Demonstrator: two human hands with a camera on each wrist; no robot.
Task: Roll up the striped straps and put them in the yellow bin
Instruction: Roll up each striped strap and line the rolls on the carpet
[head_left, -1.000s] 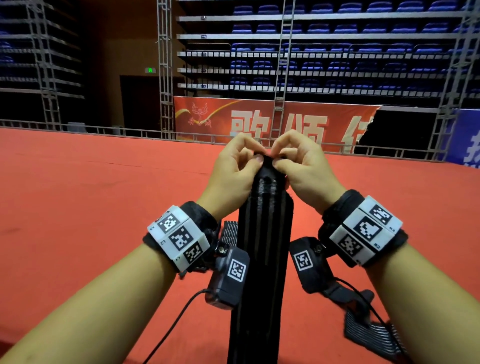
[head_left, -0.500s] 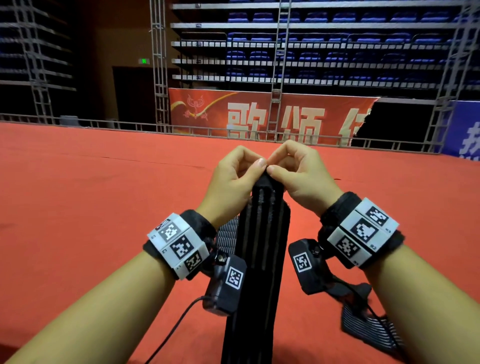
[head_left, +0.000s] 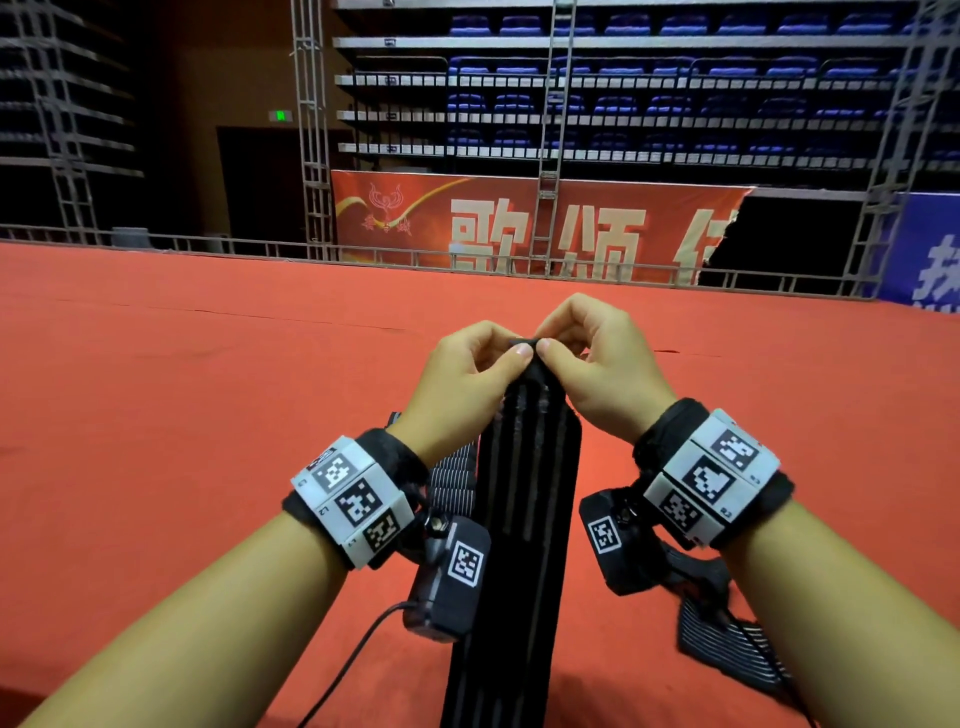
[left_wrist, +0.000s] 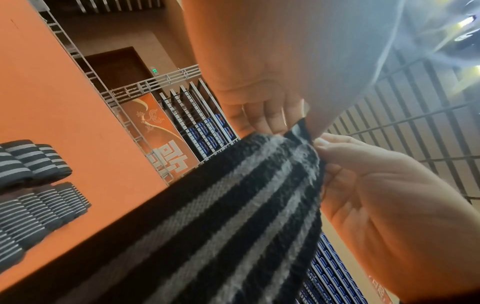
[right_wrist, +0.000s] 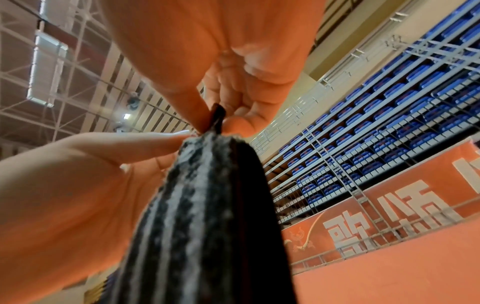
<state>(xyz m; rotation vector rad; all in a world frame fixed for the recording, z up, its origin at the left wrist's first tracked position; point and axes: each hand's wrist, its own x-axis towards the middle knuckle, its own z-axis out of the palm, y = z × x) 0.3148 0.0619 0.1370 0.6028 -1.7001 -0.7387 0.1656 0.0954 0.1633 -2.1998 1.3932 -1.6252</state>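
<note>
The striped strap (head_left: 519, 519) hangs lengthwise from its top end toward the viewer, taut (long axis nearly vertical). Left hand (head_left: 467, 379) and right hand (head_left: 597, 364) both pinch that end, thumbs touching, equally near. Rolling likely starts there.

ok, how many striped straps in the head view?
3: held strap pinched by left hand and right hand; second strap on carpet behind left wrist; third strap lower right. More may be hidden.
</note>
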